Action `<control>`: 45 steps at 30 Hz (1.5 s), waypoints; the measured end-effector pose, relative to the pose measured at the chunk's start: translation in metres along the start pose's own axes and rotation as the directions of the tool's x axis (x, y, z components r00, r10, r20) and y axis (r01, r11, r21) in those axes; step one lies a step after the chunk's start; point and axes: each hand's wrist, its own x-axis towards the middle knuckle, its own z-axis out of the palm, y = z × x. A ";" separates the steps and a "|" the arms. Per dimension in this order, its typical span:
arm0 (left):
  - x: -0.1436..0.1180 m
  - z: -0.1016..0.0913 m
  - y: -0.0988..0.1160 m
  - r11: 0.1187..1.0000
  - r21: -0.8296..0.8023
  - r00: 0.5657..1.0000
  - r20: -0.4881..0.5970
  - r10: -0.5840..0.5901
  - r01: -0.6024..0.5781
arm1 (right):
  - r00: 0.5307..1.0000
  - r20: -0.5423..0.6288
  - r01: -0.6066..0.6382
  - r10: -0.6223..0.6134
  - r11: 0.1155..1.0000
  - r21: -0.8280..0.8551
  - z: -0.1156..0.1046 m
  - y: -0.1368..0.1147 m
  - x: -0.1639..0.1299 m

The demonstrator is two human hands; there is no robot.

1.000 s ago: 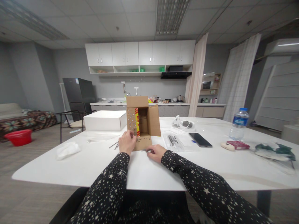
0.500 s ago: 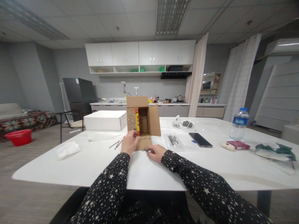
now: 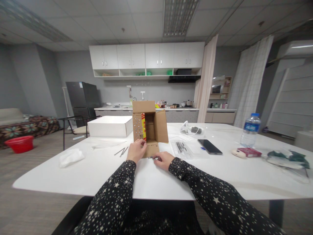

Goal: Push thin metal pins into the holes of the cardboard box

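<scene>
- Head view: a person in star-print sleeves sits at a white table (image 3: 97,176), both hands working at an open carton (image 3: 149,128) lying on its side straight ahead of them.
- Left hand (image 3: 136,150) is curled, fingers closed against the carton's lower left corner, where the pin-studded left flap meets the bottom flap.
- Right hand (image 3: 163,159) lies low on the table just right of the left one, fingers bent over a small metal piece (image 3: 153,158) at the edge of the bottom flap; whether it is pinched or only touched cannot be told.
- Hands sit near each other but apart, the bottom flap between them.
- Carton's mouth faces the person, top flap raised, right flap swung outward, a red-and-yellow strip showing inside the left wall.
- Loose nails (image 3: 121,151) lie on the table just left of the left hand.
- White box (image 3: 110,126) stands beyond the left hand, beside the carton; a crumpled tissue (image 3: 70,157) lies well out to the left.
- Clear bag of pins (image 3: 182,147) rests just beyond the right hand, with a phone (image 3: 209,146) further right.
- Water bottle (image 3: 249,130) stands well to the right of both hands.
</scene>
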 end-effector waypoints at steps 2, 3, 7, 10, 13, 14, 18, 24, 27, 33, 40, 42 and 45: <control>0.000 0.000 0.000 1.000 0.020 1.000 0.007 -0.009 0.009 | 1.000 0.000 -0.003 0.003 1.000 -0.001 0.000 0.000 0.000; 0.000 0.001 0.000 0.999 0.030 1.000 0.009 -0.014 0.013 | 1.000 -0.001 -0.004 0.004 1.000 -0.002 0.000 0.000 0.000; 0.000 0.001 -0.002 0.998 0.059 0.999 0.014 -0.031 0.030 | 1.000 -0.004 0.001 -0.001 1.000 -0.002 0.000 0.000 -0.001; 0.000 0.002 -0.002 0.999 0.047 0.999 0.039 -0.015 0.013 | 1.000 -0.006 0.008 -0.008 1.000 0.000 -0.001 -0.001 -0.001; -0.001 0.003 -0.001 0.999 0.019 0.993 0.111 0.044 -0.047 | 1.000 -0.004 0.004 -0.004 1.000 -0.001 -0.001 -0.001 0.000; -0.002 0.003 0.000 0.998 0.009 0.988 0.142 0.066 -0.068 | 1.000 -0.003 0.004 -0.004 1.000 -0.004 0.000 -0.001 0.000; -0.004 0.006 0.003 0.991 -0.039 0.958 0.254 0.136 -0.130 | 1.000 -0.002 0.002 -0.002 1.000 -0.019 0.001 0.000 0.001; -0.006 0.008 0.008 0.983 -0.086 0.931 0.316 0.183 -0.164 | 1.000 0.008 -0.002 0.002 1.000 -0.025 0.001 0.000 0.001; -0.007 0.007 0.010 0.982 -0.097 0.915 0.359 0.185 -0.160 | 1.000 0.003 0.005 -0.005 1.000 -0.022 0.000 -0.001 0.001; -0.009 0.004 0.013 0.986 -0.086 0.898 0.406 0.168 -0.146 | 1.000 0.016 0.014 -0.014 0.999 -0.030 -0.003 -0.004 0.000; -0.010 0.002 0.016 0.985 -0.082 0.888 0.428 0.172 -0.151 | 1.000 0.020 0.006 -0.005 1.000 -0.027 -0.004 -0.004 0.000; -0.010 0.001 0.017 0.984 -0.082 0.884 0.432 0.177 -0.157 | 1.000 0.024 -0.001 0.002 1.000 -0.028 -0.004 -0.004 -0.001; -0.010 0.000 0.017 0.982 -0.082 0.881 0.434 0.189 -0.171 | 1.000 0.024 0.000 0.000 1.000 -0.026 -0.003 -0.004 0.000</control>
